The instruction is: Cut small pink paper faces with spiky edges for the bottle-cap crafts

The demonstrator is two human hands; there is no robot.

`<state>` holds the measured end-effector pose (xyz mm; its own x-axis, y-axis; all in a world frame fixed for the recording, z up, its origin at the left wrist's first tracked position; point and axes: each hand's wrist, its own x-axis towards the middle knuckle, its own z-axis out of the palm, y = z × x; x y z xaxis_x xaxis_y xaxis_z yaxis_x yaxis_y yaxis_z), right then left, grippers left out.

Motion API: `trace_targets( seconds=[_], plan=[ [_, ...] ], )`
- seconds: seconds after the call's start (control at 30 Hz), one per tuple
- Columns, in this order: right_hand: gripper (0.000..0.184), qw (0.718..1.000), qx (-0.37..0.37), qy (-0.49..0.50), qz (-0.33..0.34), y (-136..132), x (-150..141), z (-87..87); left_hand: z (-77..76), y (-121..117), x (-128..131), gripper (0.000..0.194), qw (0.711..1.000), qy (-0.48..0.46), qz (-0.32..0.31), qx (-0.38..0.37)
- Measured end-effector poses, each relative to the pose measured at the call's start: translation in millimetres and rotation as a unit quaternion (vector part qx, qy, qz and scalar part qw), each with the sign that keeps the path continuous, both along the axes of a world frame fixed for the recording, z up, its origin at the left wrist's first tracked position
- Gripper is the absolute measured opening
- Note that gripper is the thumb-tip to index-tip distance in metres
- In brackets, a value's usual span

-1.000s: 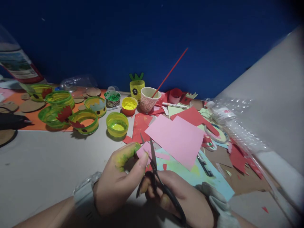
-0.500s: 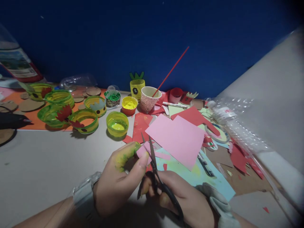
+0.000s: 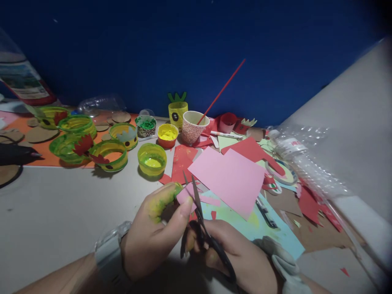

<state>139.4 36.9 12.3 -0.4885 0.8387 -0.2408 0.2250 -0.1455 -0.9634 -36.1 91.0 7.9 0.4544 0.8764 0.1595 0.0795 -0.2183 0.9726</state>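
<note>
Between thumb and finger, my left hand (image 3: 156, 228) pinches a small piece of pink paper (image 3: 184, 196); yellow and green paint stains that index finger. My right hand (image 3: 235, 253) grips a pair of black-handled scissors (image 3: 200, 212), its fingers in the loops. The blades point up and away, slightly apart, at the right edge of the pink piece. A thin pink strip (image 3: 210, 200) extends to the right behind the blades. Larger sheets of pink paper (image 3: 229, 175) lie beyond the hands, over red scraps and a paint-marked light-blue sheet (image 3: 245, 216).
Several green-yellow painted rings (image 3: 110, 157) stand at left on orange paper (image 3: 39, 157). Paint cups, one of yellow paint (image 3: 168, 134), stand near a paper cup (image 3: 192, 130) holding a red stick (image 3: 223, 90). A clear plastic bottle (image 3: 294, 149) lies at right, beside a box cutter (image 3: 266, 212).
Almost nothing differs. The view has shifted very slightly, and both hands keep the same hold on the paper and scissors.
</note>
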Motion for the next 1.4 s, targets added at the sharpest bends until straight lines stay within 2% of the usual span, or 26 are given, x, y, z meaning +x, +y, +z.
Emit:
trace_targets(
  seconds=[0.23,0.53,0.8,1.4],
  plan=[
    [0.058,1.0,-0.013,0.003,-0.01,-1.0,-0.5,-0.4,0.9,-0.9,-1.7,0.03,1.0,0.012,0.011,0.005],
    [0.062,1.0,-0.012,-0.005,-0.002,1.8,-1.3,3.9,-2.7,-1.1,-2.6,0.023,1.0,0.017,0.012,-0.003],
    [0.06,1.0,-0.023,0.008,-0.015,-0.7,-0.8,1.4,-5.9,-1.7,-2.8,0.026,1.0,-0.001,0.014,0.001],
    [0.058,1.0,-0.02,0.011,-0.007,-0.6,-0.3,1.8,-2.0,0.9,-0.5,0.029,0.999,-0.009,0.022,0.024]
  ],
)
